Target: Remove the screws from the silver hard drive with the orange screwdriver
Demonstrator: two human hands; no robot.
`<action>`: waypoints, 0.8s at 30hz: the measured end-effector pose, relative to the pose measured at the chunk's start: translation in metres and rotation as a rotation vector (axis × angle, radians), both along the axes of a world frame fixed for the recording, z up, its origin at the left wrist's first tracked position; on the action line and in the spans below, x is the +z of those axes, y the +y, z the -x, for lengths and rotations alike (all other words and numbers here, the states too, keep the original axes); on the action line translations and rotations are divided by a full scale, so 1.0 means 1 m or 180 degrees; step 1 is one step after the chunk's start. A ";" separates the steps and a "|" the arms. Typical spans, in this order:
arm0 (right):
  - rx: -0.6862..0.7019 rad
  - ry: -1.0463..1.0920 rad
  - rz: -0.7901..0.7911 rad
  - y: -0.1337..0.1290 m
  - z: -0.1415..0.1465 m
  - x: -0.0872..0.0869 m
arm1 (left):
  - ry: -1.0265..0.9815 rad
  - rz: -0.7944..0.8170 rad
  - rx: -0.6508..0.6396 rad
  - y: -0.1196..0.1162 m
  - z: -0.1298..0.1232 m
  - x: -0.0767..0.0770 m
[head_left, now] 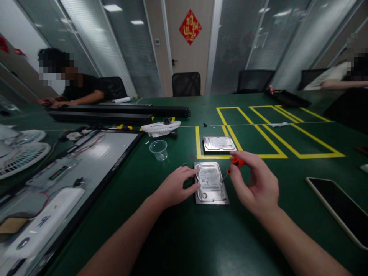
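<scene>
Left grip [176, 185] on nearer hard drive [211, 184]

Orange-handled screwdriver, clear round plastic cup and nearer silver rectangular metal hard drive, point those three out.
Orange-handled screwdriver [239, 161], head view, on the handle.
Clear round plastic cup [160, 154], head view, on the side wall.
Nearer silver rectangular metal hard drive [210, 179], head view, on the label.

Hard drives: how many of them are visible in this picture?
2. One hard drive is between the left hand and right hand; the other drive lies just beyond it.
</scene>
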State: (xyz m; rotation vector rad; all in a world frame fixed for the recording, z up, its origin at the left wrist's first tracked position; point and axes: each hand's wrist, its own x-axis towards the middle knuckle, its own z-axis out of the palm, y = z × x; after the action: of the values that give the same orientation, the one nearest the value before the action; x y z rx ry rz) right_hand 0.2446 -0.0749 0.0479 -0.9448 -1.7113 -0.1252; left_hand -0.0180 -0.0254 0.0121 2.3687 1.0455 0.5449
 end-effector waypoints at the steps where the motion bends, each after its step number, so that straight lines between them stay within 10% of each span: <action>1: -0.0046 -0.0027 -0.0077 0.001 0.000 0.000 | -0.0001 -0.0004 0.0000 0.000 0.000 0.000; 24: -0.0277 -0.0217 -0.0225 0.003 0.001 0.004 | 0.0022 0.0008 0.0015 0.000 0.000 0.001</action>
State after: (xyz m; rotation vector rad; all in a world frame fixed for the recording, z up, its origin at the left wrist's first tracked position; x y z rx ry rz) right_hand 0.2439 -0.0722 0.0522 -0.9723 -1.7172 -0.2763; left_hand -0.0177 -0.0254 0.0131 2.3681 1.0543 0.5371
